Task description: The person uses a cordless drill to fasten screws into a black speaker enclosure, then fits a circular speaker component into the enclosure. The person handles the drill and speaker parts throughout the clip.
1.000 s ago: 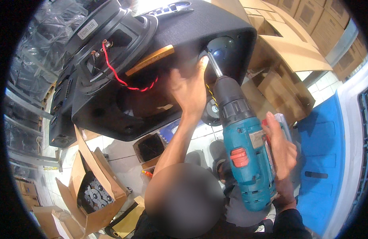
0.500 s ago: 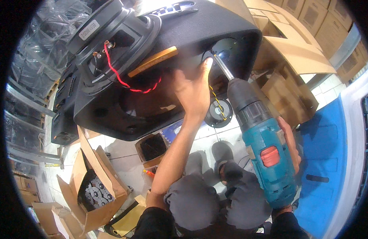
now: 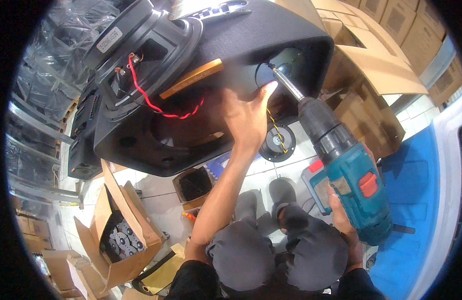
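Observation:
My right hand (image 3: 339,206) is closed round the handle of a teal cordless drill (image 3: 358,185), partly hidden by the drill's body. Its long bit points up and left, the tip beside a round opening with a small tweeter (image 3: 287,68) at the right end of a black speaker cabinet (image 3: 136,145). My left hand (image 3: 248,117) lies against the cabinet face, thumb stretched toward that opening; its other fingers are partly lost in blur and shadow. A large speaker driver (image 3: 156,55) with red and black wires rests on the cabinet. Below the opening hangs a small round driver (image 3: 277,142) on a yellow-black wire.
A flat orange bar (image 3: 191,79) lies along the cabinet edge. On the tiled floor stand an open carton of metal-faced parts (image 3: 123,237) and a small box with dark contents (image 3: 192,186). Open cartons (image 3: 371,65) and a blue panel (image 3: 408,195) are at the right.
The drill has swung right and tilted, showing its battery and my right fingers round the handle. Its bit tip shifted slightly right. My left thumb has moved slightly down and right.

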`<state>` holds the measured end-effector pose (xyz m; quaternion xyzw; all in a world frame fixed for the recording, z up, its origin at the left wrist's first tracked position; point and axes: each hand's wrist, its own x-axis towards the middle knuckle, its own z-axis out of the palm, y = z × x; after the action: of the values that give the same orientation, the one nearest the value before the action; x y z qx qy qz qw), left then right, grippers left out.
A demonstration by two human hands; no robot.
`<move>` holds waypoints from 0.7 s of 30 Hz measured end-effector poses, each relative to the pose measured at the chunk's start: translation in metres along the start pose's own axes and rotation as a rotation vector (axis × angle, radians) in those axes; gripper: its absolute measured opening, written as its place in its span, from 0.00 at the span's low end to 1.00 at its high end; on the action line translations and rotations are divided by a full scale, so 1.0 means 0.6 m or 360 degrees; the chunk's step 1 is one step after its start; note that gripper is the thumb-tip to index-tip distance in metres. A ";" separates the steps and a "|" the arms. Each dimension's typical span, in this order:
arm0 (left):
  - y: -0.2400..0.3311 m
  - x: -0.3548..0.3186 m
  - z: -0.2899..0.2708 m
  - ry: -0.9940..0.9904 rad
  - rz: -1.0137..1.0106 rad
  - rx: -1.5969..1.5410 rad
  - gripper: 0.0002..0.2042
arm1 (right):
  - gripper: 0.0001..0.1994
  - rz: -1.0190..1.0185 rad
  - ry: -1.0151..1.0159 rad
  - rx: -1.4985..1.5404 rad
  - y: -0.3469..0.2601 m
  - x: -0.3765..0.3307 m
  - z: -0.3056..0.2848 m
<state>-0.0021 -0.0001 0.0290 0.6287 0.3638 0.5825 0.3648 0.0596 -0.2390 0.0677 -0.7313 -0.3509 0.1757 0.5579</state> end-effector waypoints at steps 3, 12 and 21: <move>0.007 0.001 -0.003 -0.0002 -0.0012 0.0082 0.22 | 0.45 -0.0373 -0.0029 -0.0283 0.002 0.005 -0.003; 0.014 0.003 -0.007 -0.0003 -0.0046 0.0193 0.22 | 0.44 -0.0118 0.0014 0.0271 0.032 0.013 0.000; 0.006 0.002 -0.005 0.0032 0.0026 0.0141 0.20 | 0.41 -0.0085 -0.0211 -0.0106 0.084 0.019 -0.027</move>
<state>-0.0050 -0.0007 0.0330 0.6411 0.3878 0.5752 0.3283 0.0938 -0.2486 0.0272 -0.7265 -0.4122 0.1969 0.5133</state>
